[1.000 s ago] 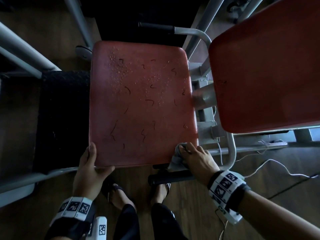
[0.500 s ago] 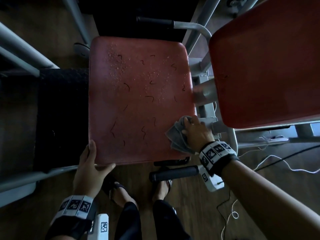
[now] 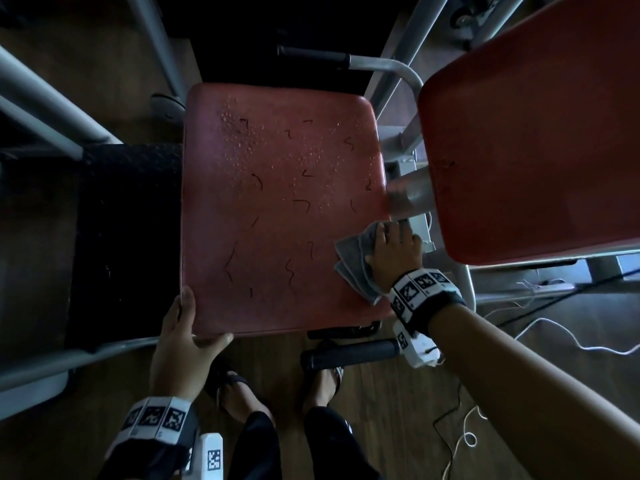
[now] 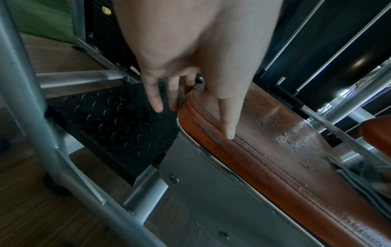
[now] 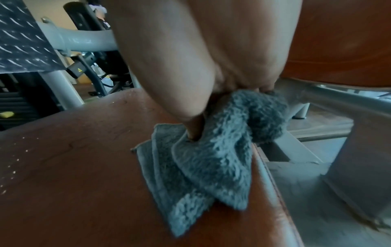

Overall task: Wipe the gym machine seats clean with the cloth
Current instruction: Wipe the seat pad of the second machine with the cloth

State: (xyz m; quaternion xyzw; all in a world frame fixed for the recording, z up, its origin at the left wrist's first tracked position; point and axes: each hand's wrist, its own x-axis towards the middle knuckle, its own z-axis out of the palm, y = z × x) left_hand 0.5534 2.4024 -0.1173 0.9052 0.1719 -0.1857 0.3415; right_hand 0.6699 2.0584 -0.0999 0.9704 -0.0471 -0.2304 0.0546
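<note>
Early on: seat (image 3: 277, 216) is mostly unwiped, w/ droplets and dark squiggles. Right hand (image 3: 394, 254) grips cloth (image 3: 353, 268) at its right edge; left hand (image 3: 180, 344) clasps the near-left corner. Backrest (image 3: 533, 133) is untouched, I'd say.

Below us we see a black diamond-plate footplate (image 3: 121, 237) left of the machine, a black foam-grip handle (image 3: 349, 355), grey steel frame tubes (image 3: 45, 109), white cord (image 3: 554, 327) on wooden flooring (image 3: 381, 427), and sandalled feet (image 3: 235, 393).

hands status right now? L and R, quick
Left hand: grips the near left corner of the red seat, thumb on top.
Right hand: holds the grey cloth on the seat's right edge.
</note>
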